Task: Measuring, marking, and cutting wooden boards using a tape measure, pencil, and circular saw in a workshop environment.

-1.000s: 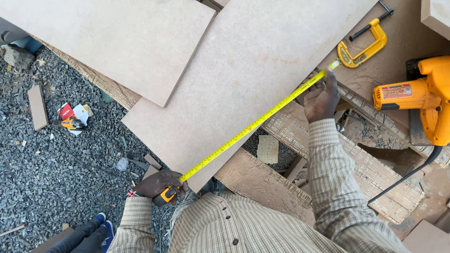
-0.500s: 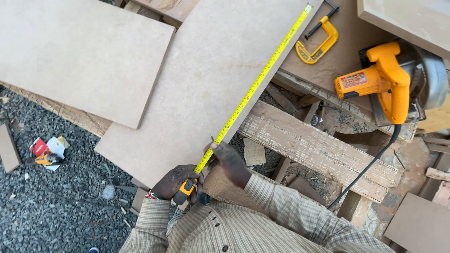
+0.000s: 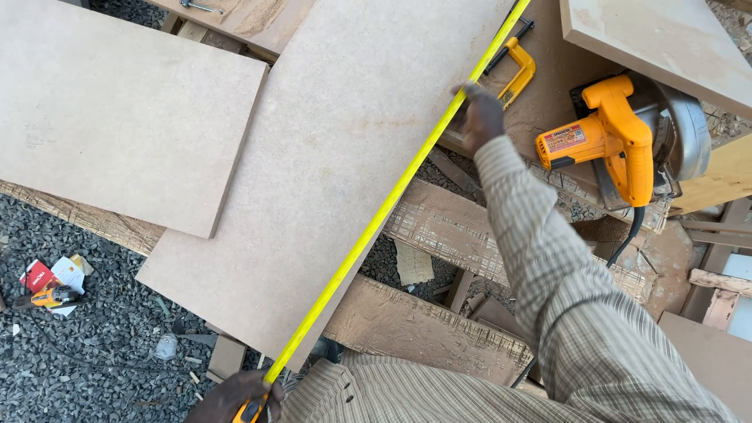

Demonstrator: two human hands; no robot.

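A long brown fibreboard panel [image 3: 329, 180] lies slanted across rough timber supports. A yellow measuring tape [image 3: 392, 196] stretches along its right edge from bottom to top. My left hand [image 3: 235, 395] at the bottom edge grips the yellow tape case [image 3: 252, 409]. My right hand [image 3: 478, 116], arm stretched out, presses the tape blade against the panel's right edge far up. The tape's far end runs out of view at the top.
A second fibreboard panel [image 3: 117, 117] overlaps on the left. A yellow circular saw [image 3: 619, 141] and a yellow clamp [image 3: 517, 70] sit to the right. Rough planks [image 3: 439, 329] lie below, and gravel [image 3: 86, 337] with litter and a small tool [image 3: 51, 296] at the lower left.
My right hand slid down the tape near the case, then back up along the panel edge. The view shifted, and the tape now runs off the top.
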